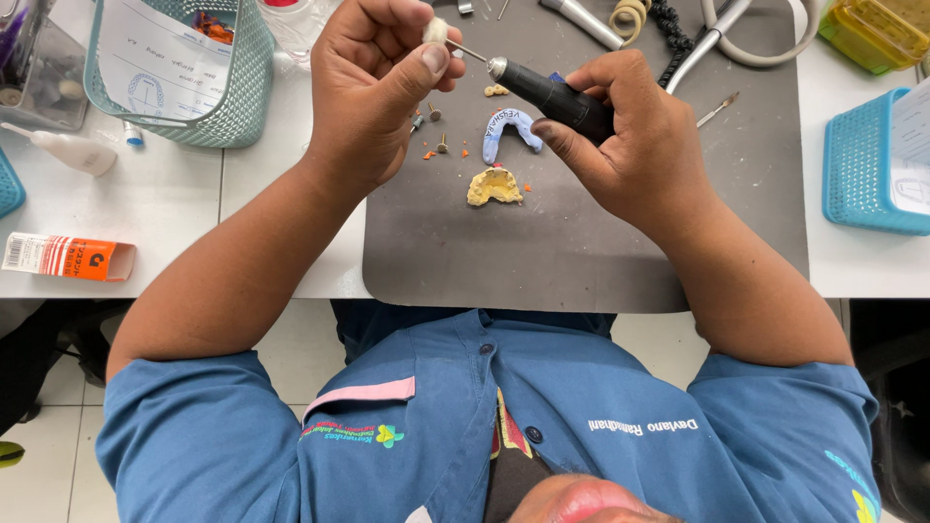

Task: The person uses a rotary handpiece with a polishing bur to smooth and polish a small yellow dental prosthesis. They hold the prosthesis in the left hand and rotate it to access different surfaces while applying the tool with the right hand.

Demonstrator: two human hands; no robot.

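My left hand (pixel 373 82) pinches a small white felt bur (pixel 436 30); right hand (pixel 620 136) grips the black rotary handpiece (pixel 552 95) above the grey mat (pixel 581 242). Slipping could drop the bur.

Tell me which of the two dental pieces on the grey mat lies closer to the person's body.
The yellow dental cast. It lies nearer the mat's front edge, while the blue arch-shaped piece sits farther away, just under the black handpiece.

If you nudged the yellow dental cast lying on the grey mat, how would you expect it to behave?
The yellow dental cast looks rigid and chunky, so it would probably slide, not roll, resting flat on the grey mat. Orange crumbs nearby suggest brittle material; its thin edges may chip.
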